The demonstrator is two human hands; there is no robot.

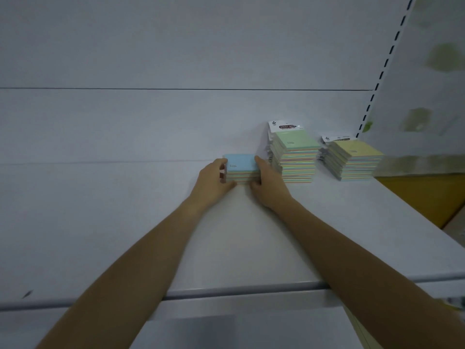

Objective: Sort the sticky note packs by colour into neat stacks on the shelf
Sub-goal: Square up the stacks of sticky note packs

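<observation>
Left hand [214, 180] and right hand [266, 182] clasp the blue stack [241, 163] from either side, fingers curled round its edges. It sits on the shelf [125, 222] at frame centre. The green stack [295, 152] stands just right of it, the yellow stack [352, 157] further right.

Risk: the right hand is wedged beside the tall green stack and could topple it, and an uneven squeeze could skew the blue packs.

Not visible: the blue stack's sides and the right fingertips. The right edge of the frame is blurred.

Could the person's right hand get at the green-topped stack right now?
Probably yes, once it lets go: the right hand holds the blue-topped stack with the left hand, and the green-topped stack stands just beside it, nothing between.
</observation>
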